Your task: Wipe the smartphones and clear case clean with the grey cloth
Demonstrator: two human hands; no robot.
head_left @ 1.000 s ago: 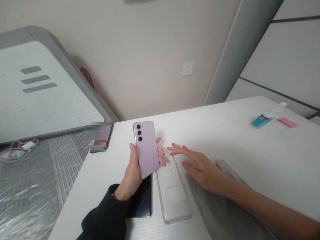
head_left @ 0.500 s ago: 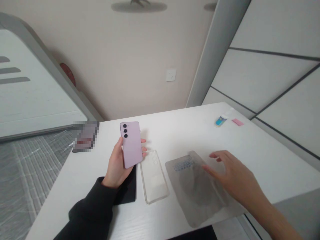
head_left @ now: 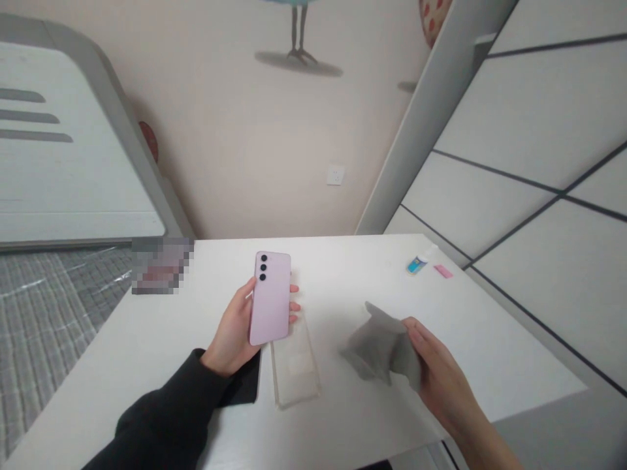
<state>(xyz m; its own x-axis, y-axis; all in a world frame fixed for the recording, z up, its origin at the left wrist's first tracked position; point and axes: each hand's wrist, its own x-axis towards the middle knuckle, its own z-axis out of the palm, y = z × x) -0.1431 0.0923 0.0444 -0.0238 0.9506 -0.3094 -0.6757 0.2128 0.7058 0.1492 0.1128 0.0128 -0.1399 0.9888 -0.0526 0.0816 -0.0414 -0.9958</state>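
Before me rises a pale wall point(head_left: 230, 150) with painted legs point(head_left: 294, 29) and a white socket point(head_left: 336, 175); a grey-edged white panel point(head_left: 83, 176) stands at my left, dark-lined white panels point(head_left: 514, 117) at my right

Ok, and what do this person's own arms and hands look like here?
The left hand comes out of a long black sleeve, bunched near the wrist. The right hand and the visible stretch of right forearm have no sleeve. Neither hand wears a glove.
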